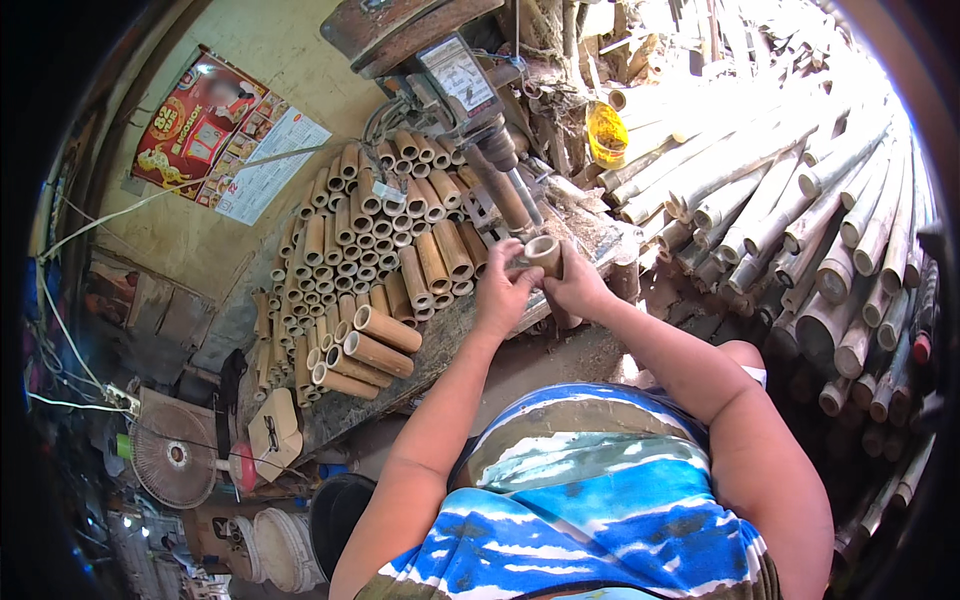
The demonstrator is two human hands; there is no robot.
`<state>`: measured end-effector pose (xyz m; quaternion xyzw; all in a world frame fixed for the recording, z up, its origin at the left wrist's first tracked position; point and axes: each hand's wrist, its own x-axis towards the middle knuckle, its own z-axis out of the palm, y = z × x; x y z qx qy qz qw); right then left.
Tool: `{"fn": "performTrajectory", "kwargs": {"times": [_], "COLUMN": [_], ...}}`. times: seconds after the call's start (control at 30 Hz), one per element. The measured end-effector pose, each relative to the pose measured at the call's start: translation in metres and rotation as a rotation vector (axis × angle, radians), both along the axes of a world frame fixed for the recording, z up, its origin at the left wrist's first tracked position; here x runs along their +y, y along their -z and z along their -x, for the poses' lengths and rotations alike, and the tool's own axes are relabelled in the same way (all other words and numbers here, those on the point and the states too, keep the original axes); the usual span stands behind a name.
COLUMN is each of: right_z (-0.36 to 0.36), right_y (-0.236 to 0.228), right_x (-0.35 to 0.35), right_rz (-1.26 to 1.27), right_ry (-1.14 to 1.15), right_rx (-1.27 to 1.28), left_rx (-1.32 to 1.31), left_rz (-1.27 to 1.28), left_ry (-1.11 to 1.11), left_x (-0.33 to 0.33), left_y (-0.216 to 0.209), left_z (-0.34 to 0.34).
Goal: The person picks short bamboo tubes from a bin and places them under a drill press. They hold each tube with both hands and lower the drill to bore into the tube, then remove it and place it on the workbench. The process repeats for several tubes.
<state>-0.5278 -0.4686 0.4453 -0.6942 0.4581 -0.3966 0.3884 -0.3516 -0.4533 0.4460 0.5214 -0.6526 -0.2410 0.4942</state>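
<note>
A short bamboo tube (543, 251) stands nearly upright between my hands, its hollow end facing up. My right hand (580, 287) is closed round its right side. On the left, my left hand (503, 290) has its fingers curled at the tube, with the thumb along the near side. Just beyond them is the drill press (492, 150), its metal column slanting down toward the worktable. Many cut bamboo tubes (350, 235) are stacked left of the hands, several larger ones (372, 345) lying on the nearer end. My fingers hide the lower part of the held tube.
Long bamboo poles (770, 200) are piled at the right, ends toward me. A yellow container (606, 133) sits at the back. At the lower left are a fan (175, 455), a cardboard piece (275, 434) with glasses on it, and white buckets (285, 545). A calendar (225, 135) hangs behind.
</note>
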Motion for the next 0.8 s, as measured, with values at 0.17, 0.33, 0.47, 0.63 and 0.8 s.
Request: {"fn": "performTrajectory", "kwargs": {"times": [0.17, 0.33, 0.47, 0.63, 0.8], "right_z": [0.010, 0.017, 0.017, 0.018, 0.017], "right_y": [-0.003, 0.004, 0.007, 0.000, -0.009], "right_x": [-0.009, -0.014, -0.016, -0.018, -0.023], "right_rz": [-0.073, -0.091, -0.068, -0.072, -0.076], "right_ry": [0.066, 0.093, 0.075, 0.065, 0.055], "right_rx": [0.058, 0.068, 0.041, 0.020, 0.070], "left_rx": [0.596, 0.085, 0.012, -0.119, -0.036], "left_rz": [-0.124, -0.286, -0.299, -0.345, -0.015], "left_ry": [-0.506, -0.747, -0.634, -0.706, -0.145], "left_x": [-0.007, -0.006, -0.016, -0.009, 0.004], "left_y": [0.041, 0.069, 0.081, 0.074, 0.045], "left_z": [-0.082, -0.174, -0.201, -0.179, -0.084]}}
